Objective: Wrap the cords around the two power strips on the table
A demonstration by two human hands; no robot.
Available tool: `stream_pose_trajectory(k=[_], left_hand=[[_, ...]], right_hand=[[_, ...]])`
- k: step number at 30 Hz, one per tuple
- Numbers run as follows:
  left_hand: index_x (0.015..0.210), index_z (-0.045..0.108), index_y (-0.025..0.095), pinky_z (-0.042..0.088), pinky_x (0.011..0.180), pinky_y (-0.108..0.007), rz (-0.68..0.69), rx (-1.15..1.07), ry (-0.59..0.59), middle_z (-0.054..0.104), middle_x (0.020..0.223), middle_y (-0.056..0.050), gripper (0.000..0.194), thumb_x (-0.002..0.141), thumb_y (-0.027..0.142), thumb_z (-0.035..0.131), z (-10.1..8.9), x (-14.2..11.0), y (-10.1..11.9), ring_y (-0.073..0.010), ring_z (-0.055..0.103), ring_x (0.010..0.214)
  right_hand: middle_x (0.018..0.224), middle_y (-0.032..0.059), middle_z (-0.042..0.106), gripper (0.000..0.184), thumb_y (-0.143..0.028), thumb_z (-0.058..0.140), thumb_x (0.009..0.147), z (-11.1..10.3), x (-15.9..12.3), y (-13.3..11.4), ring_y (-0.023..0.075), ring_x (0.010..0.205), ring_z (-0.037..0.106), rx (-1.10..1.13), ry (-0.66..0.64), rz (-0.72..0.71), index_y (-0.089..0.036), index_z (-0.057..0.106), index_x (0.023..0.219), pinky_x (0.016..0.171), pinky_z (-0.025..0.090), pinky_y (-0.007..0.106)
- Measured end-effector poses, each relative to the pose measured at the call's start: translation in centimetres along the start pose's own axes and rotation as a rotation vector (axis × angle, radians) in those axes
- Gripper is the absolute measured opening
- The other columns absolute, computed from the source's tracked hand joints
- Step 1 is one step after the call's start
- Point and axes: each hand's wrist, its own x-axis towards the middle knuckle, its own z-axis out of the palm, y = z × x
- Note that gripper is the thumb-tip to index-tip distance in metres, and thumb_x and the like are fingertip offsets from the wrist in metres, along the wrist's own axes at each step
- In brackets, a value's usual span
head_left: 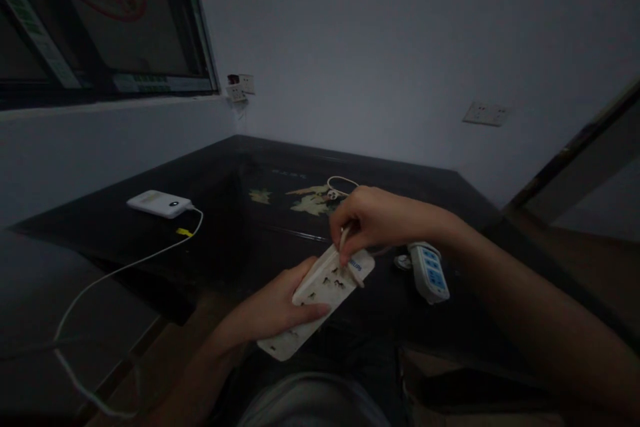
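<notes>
A white power strip point(316, 288) with several sockets is tilted in front of me, over the near side of the dark table. My left hand point(295, 303) grips its lower part, with the thumb across the socket face. At its upper end my right hand point(357, 220) pinches the strip's white cord point(345, 235), part of which lies across the face near the blue lettering. Beyond the right hand, a loop of cord point(343, 179) rests on the tabletop. To the right lies a second power strip point(431, 273) with blue socket panels and its cord wrapped around one end.
A white power bank point(159, 204) sits on the left of the dark table point(220, 180), its white cable point(125, 267) hanging off the near edge. Close to it lies a small yellow piece point(184, 232). Wall sockets point(486, 114) and a window point(100, 20) are behind.
</notes>
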Motion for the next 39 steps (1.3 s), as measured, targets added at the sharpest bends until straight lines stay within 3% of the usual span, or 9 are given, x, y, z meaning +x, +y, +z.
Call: stream_pose_trajectory(k=[4,9,18,22,28,39], left_hand=[[0.125,0.05,0.02,0.047,0.082,-0.035,-0.008,-0.052,-0.115,0.063,0.111,-0.007,0.057,0.073,0.031,0.07,-0.1,-0.1,0.2,-0.0234,0.058,0.099],[0.125,0.05,0.02,0.049,0.075,-0.032,0.042,-0.162,-0.251,0.063,0.107,-0.007,0.06,0.07,0.029,0.072,0.5,-0.6,0.2,-0.0219,0.06,0.092],[0.119,0.056,0.02,0.049,0.081,-0.037,0.142,-0.087,-0.133,0.063,0.11,-0.008,0.054,0.069,0.031,0.073,1.1,-1.2,0.0,-0.0251,0.059,0.098],[0.122,0.054,0.02,0.05,0.078,-0.037,0.178,-0.217,-0.077,0.065,0.107,-0.011,0.06,0.068,0.033,0.075,1.3,-1.4,0.0,-0.0265,0.061,0.096],[0.119,0.047,0.019,0.053,0.061,-0.031,0.113,-0.453,-0.112,0.068,0.087,-0.008,0.06,0.07,0.038,0.076,1.7,-1.2,-0.2,-0.0209,0.067,0.071],[0.121,0.043,0.017,0.053,0.057,-0.028,0.152,-0.611,-0.049,0.07,0.082,-0.009,0.063,0.071,0.035,0.077,2.5,-1.0,-0.5,-0.02,0.068,0.065]], right_hand=[[0.065,-0.002,0.066,0.022,-0.035,0.074,0.071,0.6,0.9,1.7,0.0086,0.06,0.057,0.349,-0.138,-0.047,-0.014,0.068,0.071,0.053,0.038,0.019],[0.065,-0.0019,0.065,0.018,-0.03,0.072,0.072,1.6,1.3,2.4,0.0074,0.059,0.058,0.704,-0.291,-0.059,-0.013,0.066,0.074,0.055,0.043,0.017],[0.073,0.0003,0.067,0.018,-0.032,0.065,0.08,3.7,0.1,4.2,0.0087,0.068,0.06,0.865,0.01,-0.039,-0.015,0.069,0.077,0.065,0.047,0.022],[0.075,0.0007,0.066,0.022,-0.035,0.061,0.083,5.5,-0.2,5.3,0.0088,0.067,0.057,0.878,0.172,0.027,-0.015,0.068,0.079,0.064,0.044,0.022],[0.072,-0.0002,0.061,0.025,-0.037,0.058,0.084,7.2,-0.7,5.3,0.009,0.063,0.052,0.884,0.202,0.11,-0.014,0.066,0.082,0.062,0.042,0.023],[0.062,-0.0019,0.052,0.039,-0.05,0.057,0.082,8.3,-0.9,5.0,0.0112,0.06,0.045,0.792,0.301,0.139,-0.015,0.056,0.064,0.059,0.04,0.024]])
